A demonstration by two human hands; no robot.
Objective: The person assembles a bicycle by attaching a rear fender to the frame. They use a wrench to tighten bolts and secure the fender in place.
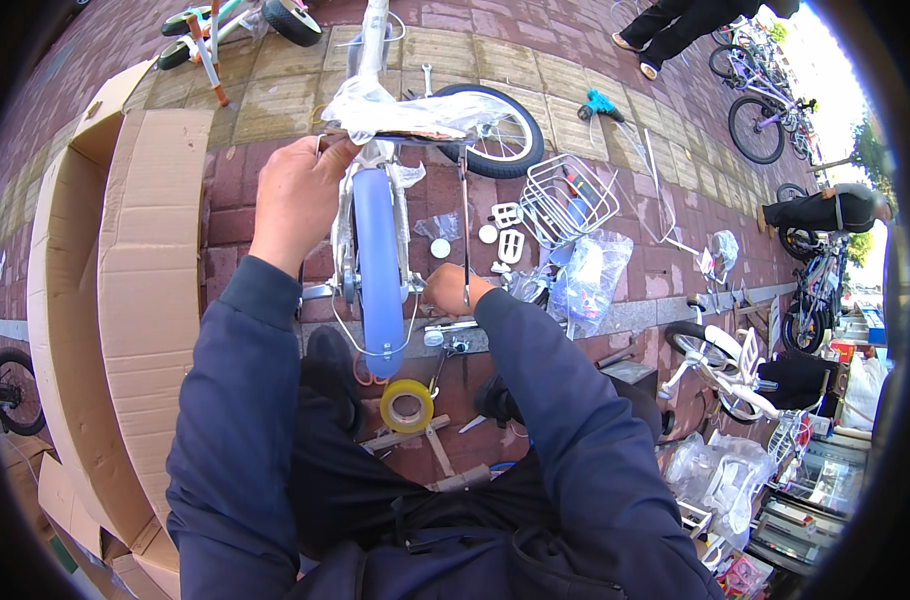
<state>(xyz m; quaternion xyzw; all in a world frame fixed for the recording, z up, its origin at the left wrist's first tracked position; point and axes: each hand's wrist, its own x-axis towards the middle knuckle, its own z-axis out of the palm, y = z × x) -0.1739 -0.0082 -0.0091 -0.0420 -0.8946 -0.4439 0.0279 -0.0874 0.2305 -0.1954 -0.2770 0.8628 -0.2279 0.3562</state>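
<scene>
Fingers (337,156) of the left hand (291,205) are curled closed on the edge of crumpled clear plastic wrapping (405,108) on the white metal-framed bicycle (373,45), while the right hand (455,288) bends in at the silver metal axle end (415,284) of its smooth lavender-blue wheel (378,250), though whether it grips anything cannot be told. The wheel stands edge-on between the hands, and a strip of red brick paving (232,222) separates the left hand from the long tan cardboard box's (153,250) near edge. On the right, room narrows near white plastic pedals (511,246) and a rounded white wire basket (549,212).
</scene>
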